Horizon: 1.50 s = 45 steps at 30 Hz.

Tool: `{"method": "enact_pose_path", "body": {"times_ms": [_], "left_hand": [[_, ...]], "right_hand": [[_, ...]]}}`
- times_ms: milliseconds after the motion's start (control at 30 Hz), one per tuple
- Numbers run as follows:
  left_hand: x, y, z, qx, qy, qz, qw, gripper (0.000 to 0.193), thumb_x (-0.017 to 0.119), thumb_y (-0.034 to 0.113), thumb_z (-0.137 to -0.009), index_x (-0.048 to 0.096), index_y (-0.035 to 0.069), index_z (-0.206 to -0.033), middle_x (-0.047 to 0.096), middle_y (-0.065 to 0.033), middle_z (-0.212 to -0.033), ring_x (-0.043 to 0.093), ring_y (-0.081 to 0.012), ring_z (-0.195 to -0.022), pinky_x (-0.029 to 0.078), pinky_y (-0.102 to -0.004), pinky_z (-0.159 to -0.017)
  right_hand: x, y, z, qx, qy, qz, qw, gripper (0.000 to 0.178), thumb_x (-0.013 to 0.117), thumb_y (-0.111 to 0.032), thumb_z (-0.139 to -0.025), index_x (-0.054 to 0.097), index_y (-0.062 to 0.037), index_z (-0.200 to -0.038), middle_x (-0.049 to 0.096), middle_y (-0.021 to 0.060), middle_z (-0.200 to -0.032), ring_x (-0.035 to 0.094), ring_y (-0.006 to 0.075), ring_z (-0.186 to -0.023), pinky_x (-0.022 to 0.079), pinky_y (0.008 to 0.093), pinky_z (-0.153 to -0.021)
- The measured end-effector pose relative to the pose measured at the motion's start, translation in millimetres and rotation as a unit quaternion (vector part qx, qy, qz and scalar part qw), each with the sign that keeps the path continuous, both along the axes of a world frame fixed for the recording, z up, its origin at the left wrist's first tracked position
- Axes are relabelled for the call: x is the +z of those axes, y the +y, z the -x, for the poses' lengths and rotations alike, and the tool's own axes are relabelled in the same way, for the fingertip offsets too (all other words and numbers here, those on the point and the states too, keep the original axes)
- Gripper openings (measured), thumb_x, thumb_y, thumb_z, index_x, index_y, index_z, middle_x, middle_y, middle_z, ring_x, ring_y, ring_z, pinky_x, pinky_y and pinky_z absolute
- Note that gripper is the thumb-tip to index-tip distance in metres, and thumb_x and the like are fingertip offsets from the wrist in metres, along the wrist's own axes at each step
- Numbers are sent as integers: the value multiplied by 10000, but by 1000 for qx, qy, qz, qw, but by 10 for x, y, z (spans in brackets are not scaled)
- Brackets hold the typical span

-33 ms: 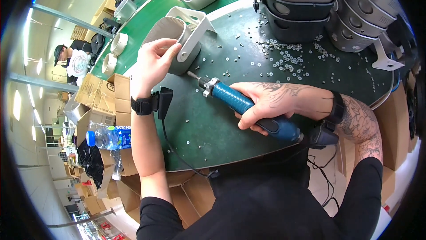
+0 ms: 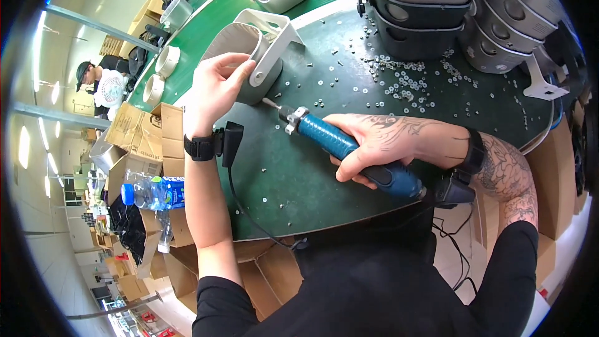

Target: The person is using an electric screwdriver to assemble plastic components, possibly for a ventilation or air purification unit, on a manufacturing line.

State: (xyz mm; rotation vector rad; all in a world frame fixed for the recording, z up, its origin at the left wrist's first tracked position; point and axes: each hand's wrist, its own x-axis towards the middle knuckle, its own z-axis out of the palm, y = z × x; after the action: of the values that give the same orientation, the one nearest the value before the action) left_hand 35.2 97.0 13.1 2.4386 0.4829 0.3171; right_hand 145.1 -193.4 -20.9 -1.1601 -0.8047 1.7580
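My right hand [image 2: 377,144] is wrapped round a blue electric screwdriver [image 2: 327,136], whose bit points up and left. The bit's tip is at the lower side of a grey plastic housing [image 2: 267,78]; whether they touch I cannot tell. A white bracket [image 2: 277,47] with long cut-outs sits along the housing's right side, a round fastener at its near end. At the housing's near edge, my left hand [image 2: 218,84] grips the rim between thumb and bent fingers; the fingertips are partly hidden inside.
Washers and screws [image 2: 402,81] lie scattered across the green table [image 2: 299,193]. Stacked housings [image 2: 418,13] stand at the back right, beside another white bracket [image 2: 544,78]. Cardboard boxes [image 2: 140,134] and a plastic bottle [image 2: 153,193] are on the left. A cable [image 2: 246,209] trails from my left wrist.
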Motion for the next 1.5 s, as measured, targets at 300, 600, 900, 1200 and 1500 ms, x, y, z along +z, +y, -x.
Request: {"method": "enact_pose_path", "body": {"times_ms": [300, 600, 900, 1200, 1500], "left_hand": [[257, 298, 147, 2, -103, -64, 993, 141, 678, 77, -966, 693, -10, -1077, 744, -106, -965, 711, -152, -873, 552, -284, -809], [34, 52, 163, 151, 42, -445, 882, 242, 448, 299, -1078, 524, 74, -1027, 654, -252, -720, 661, -451, -669, 511, -554, -573], [537, 38, 256, 35, 12, -191, 981, 203, 624, 188, -1006, 620, 16, -1114, 689, -198, -832, 674, -223, -717, 523, -336, -709], [-4, 331, 198, -1, 1, -334, 943, 219, 592, 227, -999, 712, 46, -1027, 710, -217, -922, 655, -429, -933, 506, -449, -881], [344, -173, 236, -77, 122, -128, 981, 386, 511, 392, -1060, 676, 48, -1121, 707, -179, -975, 678, -333, -929, 517, -399, -830]], "right_hand": [[-245, 76, -47, -75, -3, -36, 997, 508, 754, -13, -798, 443, -23, -1200, 552, 82, -868, 618, 162, -604, 519, 317, -492], [-262, 108, -46, -29, -4, -28, 999, 611, 761, 10, -786, 412, -40, -1285, 548, 82, -937, 629, 163, -636, 536, 322, -510], [-228, 72, -12, 25, -37, -38, 998, 709, 757, 23, -795, 377, -46, -1390, 542, 80, -941, 629, 163, -632, 554, 314, -530], [-132, 89, 1, -1, -21, -57, 998, 749, 738, 39, -792, 348, -54, -1424, 532, 64, -923, 622, 155, -616, 540, 307, -520], [-55, 37, -28, -28, -16, -56, 998, 796, 731, 42, -786, 338, -64, -1470, 539, 67, -929, 617, 151, -612, 531, 299, -524]]}}
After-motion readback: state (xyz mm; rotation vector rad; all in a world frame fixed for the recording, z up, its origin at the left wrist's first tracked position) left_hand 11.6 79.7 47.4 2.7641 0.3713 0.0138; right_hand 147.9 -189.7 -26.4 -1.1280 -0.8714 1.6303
